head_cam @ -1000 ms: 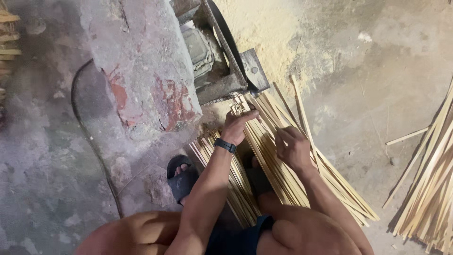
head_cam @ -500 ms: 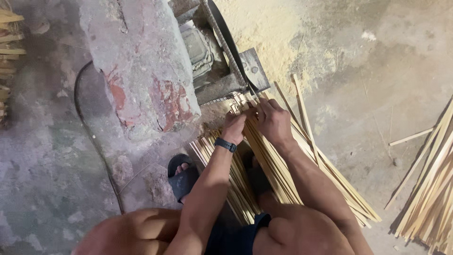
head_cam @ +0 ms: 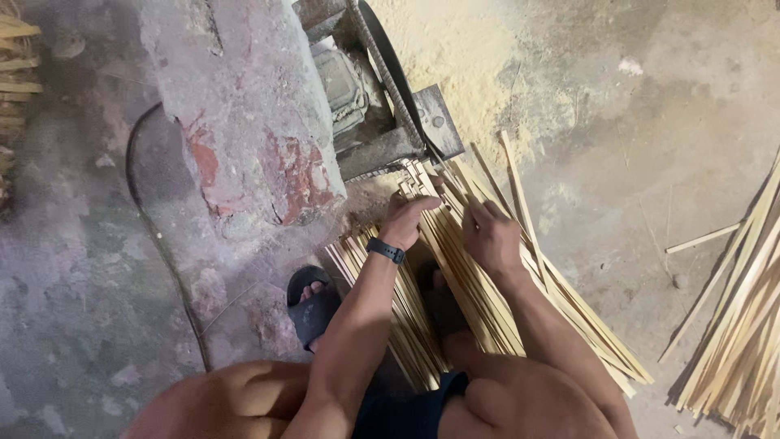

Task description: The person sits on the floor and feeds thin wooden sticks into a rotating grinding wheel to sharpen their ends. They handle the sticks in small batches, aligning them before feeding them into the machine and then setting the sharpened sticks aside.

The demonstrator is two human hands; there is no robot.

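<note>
Fingers are the worry here. Your left hand [head_cam: 404,218] presses flat on the sticks [head_cam: 455,268] (they lie on the floor between your feet), your right hand [head_cam: 490,237] curls loosely over them, both close to the machine [head_cam: 382,122]. A slip could pinch.

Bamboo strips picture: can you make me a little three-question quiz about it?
1. True or false: both hands rest on the bamboo strips.
2. Which wrist wears the dark band? A) left B) right
3. What pale stuff lies heaped on the floor behind the machine?

Key:
1. True: left hand and right hand both touch the strips.
2. A.
3. Sawdust.
</note>
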